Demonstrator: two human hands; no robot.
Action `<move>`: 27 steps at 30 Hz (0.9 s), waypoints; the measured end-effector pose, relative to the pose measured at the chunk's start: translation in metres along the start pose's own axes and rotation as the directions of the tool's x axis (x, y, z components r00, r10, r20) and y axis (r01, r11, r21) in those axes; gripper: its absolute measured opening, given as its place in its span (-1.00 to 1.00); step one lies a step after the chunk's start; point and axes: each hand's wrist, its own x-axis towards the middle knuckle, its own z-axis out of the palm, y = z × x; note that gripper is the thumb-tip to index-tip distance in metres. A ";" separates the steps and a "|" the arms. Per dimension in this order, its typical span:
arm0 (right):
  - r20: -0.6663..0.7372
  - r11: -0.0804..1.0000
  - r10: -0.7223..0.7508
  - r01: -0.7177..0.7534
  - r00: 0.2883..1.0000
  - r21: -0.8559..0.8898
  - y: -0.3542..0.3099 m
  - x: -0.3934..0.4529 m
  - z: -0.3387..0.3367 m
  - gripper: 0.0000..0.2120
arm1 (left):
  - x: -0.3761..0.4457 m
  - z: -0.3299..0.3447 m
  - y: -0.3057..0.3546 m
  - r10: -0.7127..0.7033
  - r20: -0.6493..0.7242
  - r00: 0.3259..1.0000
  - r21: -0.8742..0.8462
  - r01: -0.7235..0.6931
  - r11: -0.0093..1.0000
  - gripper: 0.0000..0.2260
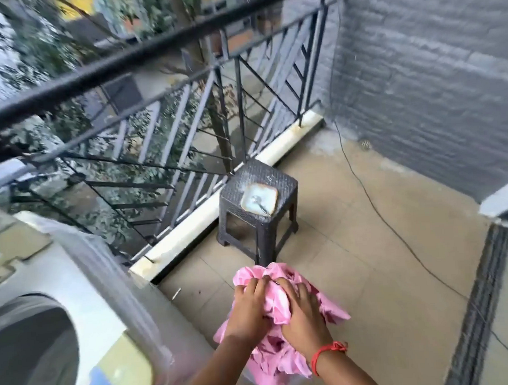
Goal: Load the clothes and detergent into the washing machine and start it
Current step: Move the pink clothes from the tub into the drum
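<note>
A bundle of pink cloth (275, 360) hangs low in the middle of the head view, above the tiled balcony floor. My left hand (249, 308) grips its left side. My right hand (303, 314), with a red thread on the wrist, grips its right side. The two hands are close together on top of the bundle. The washing machine (83, 292) fills the lower left; its round dark door (30, 354) is seen at an angle. No detergent is visible.
A dark plastic stool (259, 209) stands ahead by the railing, with a square plate and a spoon (259, 202) on top. A black metal railing (153, 115) runs along the left. A grey wall (433, 77) closes the right. A thin cable (398, 237) crosses the floor.
</note>
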 end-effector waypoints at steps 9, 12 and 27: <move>-0.139 0.932 -0.361 0.359 0.922 -0.041 -0.121 -0.045 -0.134 -0.24 | -0.072 -0.165 0.064 0.022 -0.395 0.918 0.000 -0.024 1.000 -0.33; -0.175 0.884 -0.466 0.465 0.867 -0.048 -0.175 -0.057 -0.172 -0.23 | -0.105 -0.227 0.076 0.013 -0.533 0.846 0.005 -0.013 1.000 -0.33; -0.158 0.406 -0.900 0.913 0.407 0.037 -0.486 -0.166 -0.207 -0.30 | -0.330 -0.451 0.002 -0.072 -0.921 0.382 0.039 0.273 0.961 -0.36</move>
